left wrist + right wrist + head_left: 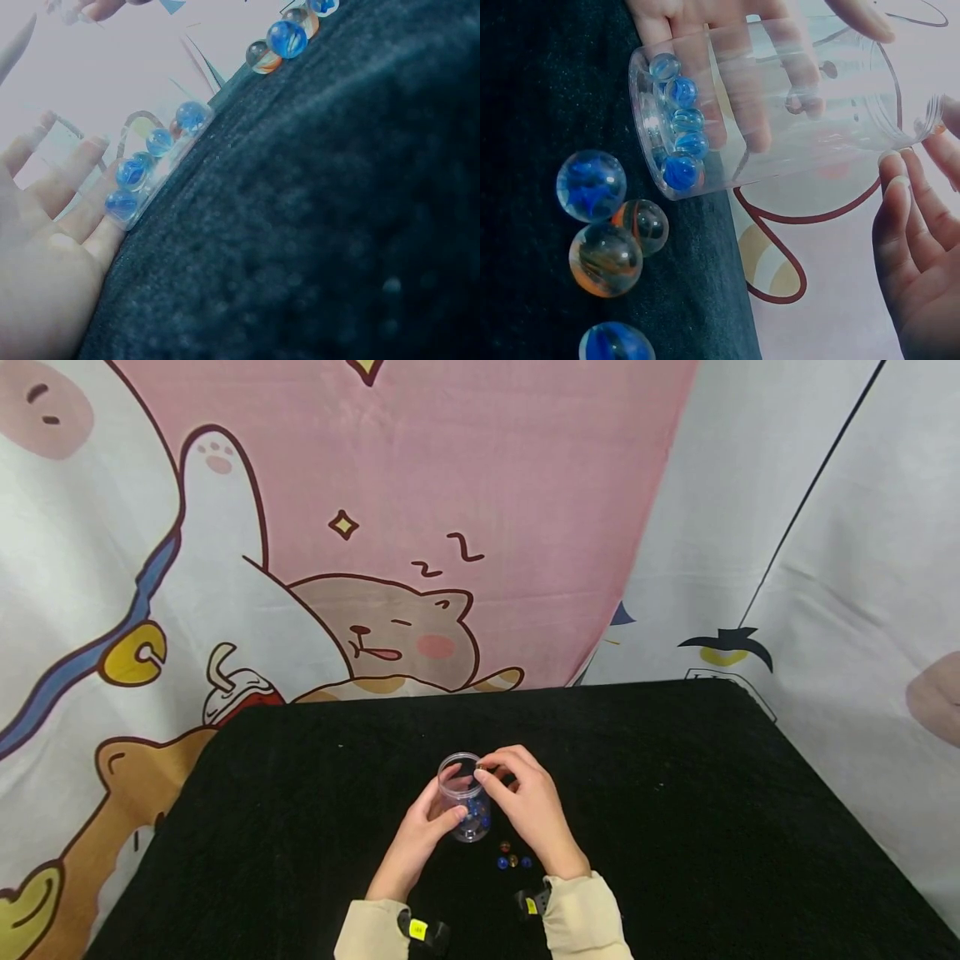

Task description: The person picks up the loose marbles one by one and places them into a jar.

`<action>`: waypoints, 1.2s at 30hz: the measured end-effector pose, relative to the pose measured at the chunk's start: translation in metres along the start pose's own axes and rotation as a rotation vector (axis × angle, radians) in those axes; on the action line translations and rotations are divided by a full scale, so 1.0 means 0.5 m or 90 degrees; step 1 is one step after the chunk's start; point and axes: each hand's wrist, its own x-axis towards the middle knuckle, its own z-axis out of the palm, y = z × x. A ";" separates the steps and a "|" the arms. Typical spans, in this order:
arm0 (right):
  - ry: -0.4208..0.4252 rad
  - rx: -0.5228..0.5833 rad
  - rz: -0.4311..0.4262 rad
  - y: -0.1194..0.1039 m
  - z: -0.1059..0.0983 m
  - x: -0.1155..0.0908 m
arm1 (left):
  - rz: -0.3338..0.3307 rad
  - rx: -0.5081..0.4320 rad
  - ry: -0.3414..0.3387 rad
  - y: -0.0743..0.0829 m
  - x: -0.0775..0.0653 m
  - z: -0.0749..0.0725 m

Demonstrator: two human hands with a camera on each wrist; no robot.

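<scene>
A clear plastic jar (452, 787) stands upright and lidless on the black cloth, with several blue marbles (682, 92) at its bottom. My left hand (414, 842) holds it from the left, thumb in front and fingers behind. At the jar's mouth, my right hand (534, 810) pinches a small orange-tinted marble (939, 129), mostly covered by the fingertips. Just right of the jar's base lie several loose marbles: blue ones (502, 863) and clear ones with orange swirls (606, 259). The left wrist view shows the jar's marbles (133, 172) beside the left fingers.
Black cloth (315, 810) covers the table all around the jar. Behind it hangs a printed cartoon curtain (525, 468). Both wrists carry dark straps with small cameras (431, 933).
</scene>
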 end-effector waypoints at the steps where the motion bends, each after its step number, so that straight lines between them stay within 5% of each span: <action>1: -0.002 0.000 0.002 0.000 0.000 0.000 | -0.003 -0.001 0.000 0.001 0.000 0.000; 13: -0.017 0.009 0.024 0.000 -0.001 0.002 | 0.015 0.007 0.002 -0.057 0.016 -0.016; 36: -0.025 0.007 0.034 0.003 -0.001 0.002 | 0.008 0.007 0.009 -0.058 0.018 -0.015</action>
